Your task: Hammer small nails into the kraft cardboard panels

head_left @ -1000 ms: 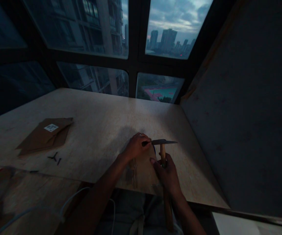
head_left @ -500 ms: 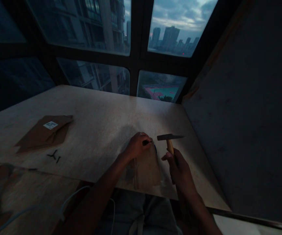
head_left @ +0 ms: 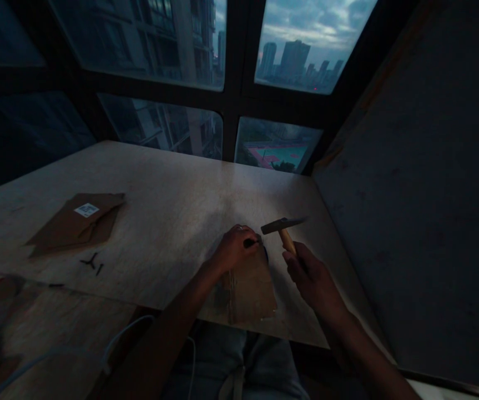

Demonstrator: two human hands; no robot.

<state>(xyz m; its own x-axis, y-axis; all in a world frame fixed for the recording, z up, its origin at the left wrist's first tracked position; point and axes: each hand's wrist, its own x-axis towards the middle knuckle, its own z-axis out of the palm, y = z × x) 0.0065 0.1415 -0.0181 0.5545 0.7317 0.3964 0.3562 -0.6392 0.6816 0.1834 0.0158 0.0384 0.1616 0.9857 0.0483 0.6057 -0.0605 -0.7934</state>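
My right hand point(head_left: 316, 278) is wrapped round the wooden handle of a hammer point(head_left: 287, 242). Its dark metal head is up in the air, just right of my left hand point(head_left: 237, 245). The fingers of that left hand are pinched on a small dark piece point(head_left: 249, 243), too dim to name, at the far end of a brown cardboard piece point(head_left: 251, 294). The cardboard lies near the table's front edge. A bit of a blue thing point(head_left: 266, 254) shows at its right side, mostly hidden.
Flat cardboard pieces with a white label point(head_left: 76, 225) lie on the left of the wooden table point(head_left: 168, 200). Several small dark screw-like pieces point(head_left: 91, 261) are nearby. A pale cable point(head_left: 118, 333) hangs at the front left. Windows and a grey wall point(head_left: 422, 194) bound the table.
The hammer's head has tipped and moved slightly left and up, closer to my left hand. My right forearm has swung outward to the right. My left hand keeps its place.
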